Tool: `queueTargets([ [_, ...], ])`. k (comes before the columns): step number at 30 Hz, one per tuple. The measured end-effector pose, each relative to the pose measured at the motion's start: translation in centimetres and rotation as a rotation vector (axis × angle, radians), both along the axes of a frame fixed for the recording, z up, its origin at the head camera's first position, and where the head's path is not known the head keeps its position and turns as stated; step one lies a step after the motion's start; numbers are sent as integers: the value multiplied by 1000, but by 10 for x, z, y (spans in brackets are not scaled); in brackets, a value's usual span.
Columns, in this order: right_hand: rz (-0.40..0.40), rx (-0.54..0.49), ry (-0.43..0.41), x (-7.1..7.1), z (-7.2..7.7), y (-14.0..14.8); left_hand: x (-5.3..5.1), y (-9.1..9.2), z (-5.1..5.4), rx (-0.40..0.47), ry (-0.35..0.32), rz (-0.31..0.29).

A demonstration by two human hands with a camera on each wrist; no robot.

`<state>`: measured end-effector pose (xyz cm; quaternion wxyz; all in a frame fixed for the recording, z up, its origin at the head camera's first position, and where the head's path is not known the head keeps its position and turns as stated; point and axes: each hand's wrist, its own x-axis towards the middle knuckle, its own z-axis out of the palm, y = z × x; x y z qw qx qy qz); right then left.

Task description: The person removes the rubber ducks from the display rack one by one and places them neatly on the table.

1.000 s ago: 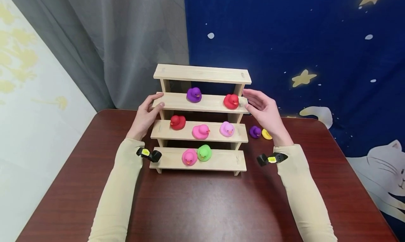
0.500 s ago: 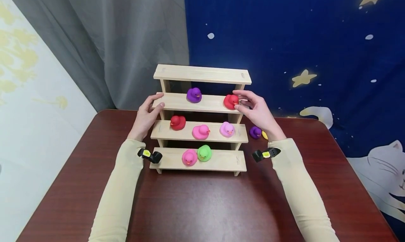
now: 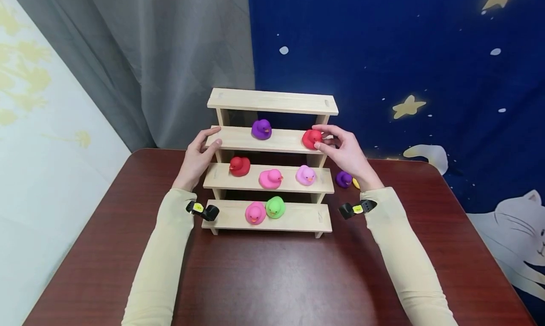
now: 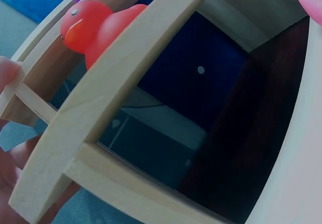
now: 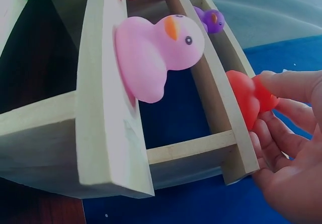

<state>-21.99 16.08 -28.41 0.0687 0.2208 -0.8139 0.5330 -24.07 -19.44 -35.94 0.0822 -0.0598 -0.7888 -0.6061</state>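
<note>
A four-step wooden rack [image 3: 272, 101] stands on the table. My left hand [image 3: 197, 158] grips the left end of its second step from the top, thumb in front and fingers behind. At that step's right end my right hand [image 3: 346, 151] pinches a red duck [image 3: 312, 139], which sits on the board; the right wrist view shows thumb and fingers round the red duck [image 5: 246, 98]. A purple duck [image 3: 261, 129] is on the same step. Below are a darker red duck [image 3: 240, 166], a pink duck [image 3: 270, 179] and a light pink duck [image 3: 306, 175].
On the lowest step a pink duck [image 3: 255, 213] and a green duck [image 3: 275, 207] sit side by side. Right of the rack, a purple duck [image 3: 343, 179] and a partly hidden yellow object [image 3: 356, 183] lie on the table [image 3: 272, 274]. Curtains hang behind.
My right hand has moved left from beside the step's end to the red duck and now pinches it. My left hand has stayed on the rack.
</note>
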Motion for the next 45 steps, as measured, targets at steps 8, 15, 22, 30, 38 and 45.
queueTargets([
  [8, -34, 13, 44, 7, 4, 6, 20, 8, 22, -21, 12, 5],
  [15, -51, 10, 46, 13, 10, 15, 25, 11, 29, -22, 11, 8],
  [22, -72, -2, 49, 10, 3, 30, 23, 10, 28, -19, 13, 11],
  [30, -120, -57, 95, 1, -22, 51, 18, 8, 21, -24, 21, 3],
  [38, -171, -85, 95, 18, -12, 57, 0, 0, -1, -9, 25, 9],
  [45, -213, -79, 88, 15, -24, 72, 3, 1, 4, 5, 27, 11],
])
